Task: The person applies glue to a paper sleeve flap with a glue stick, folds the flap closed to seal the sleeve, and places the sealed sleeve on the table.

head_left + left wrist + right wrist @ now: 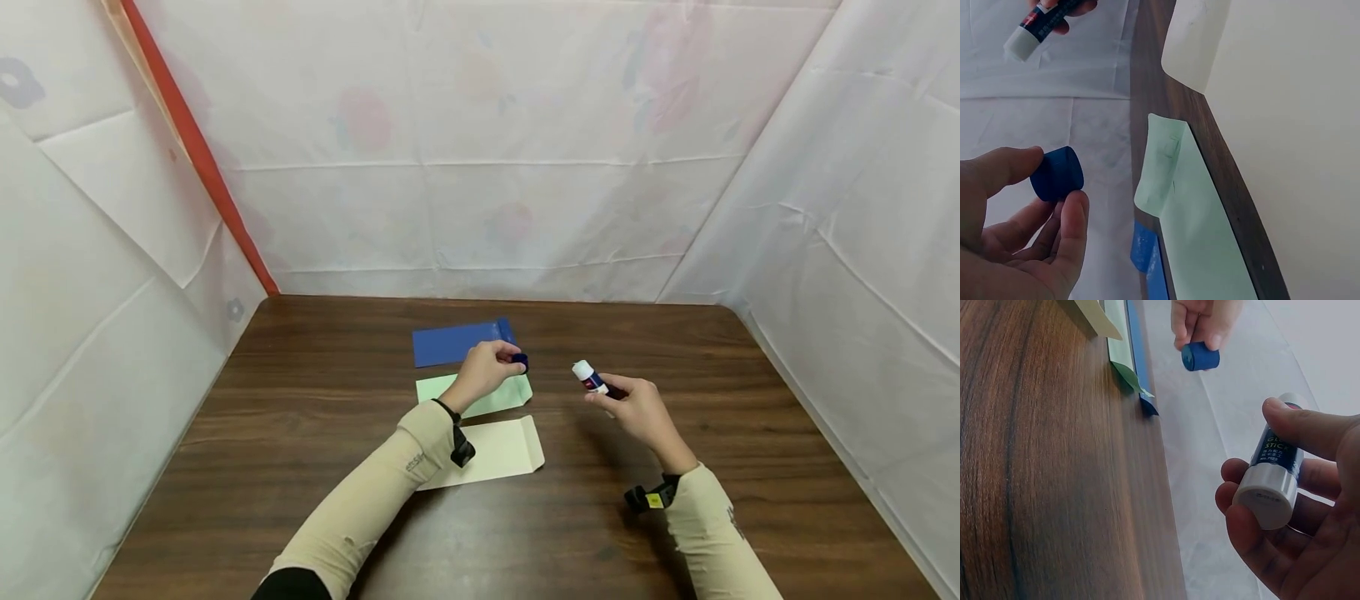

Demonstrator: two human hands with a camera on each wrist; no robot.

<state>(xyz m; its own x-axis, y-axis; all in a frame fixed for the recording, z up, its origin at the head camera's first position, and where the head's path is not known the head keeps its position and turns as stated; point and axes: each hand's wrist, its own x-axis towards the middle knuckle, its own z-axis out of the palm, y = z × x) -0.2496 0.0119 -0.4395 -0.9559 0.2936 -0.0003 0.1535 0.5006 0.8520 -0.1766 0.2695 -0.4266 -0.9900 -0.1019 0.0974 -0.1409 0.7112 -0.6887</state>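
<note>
Between thumb and fingers, my left hand (483,371) pinches a small dark blue glue stick cap (1057,174) above the green envelope (508,395). My right hand (637,408) grips a glue stick (1275,459) with a dark label and a white base; its uncapped white end (582,370) points up and to the left in the head view. The cap and the glue stick are apart. A blue envelope (448,344) lies farthest back, the green one in the middle, and a cream envelope (498,450) nearest me, partly under my left forearm. Their flaps face right.
The brown wooden table (315,417) carries the three envelopes in a column. White patterned sheeting (465,208) hangs behind it and on both sides, with a red strip (202,158) at the back left corner.
</note>
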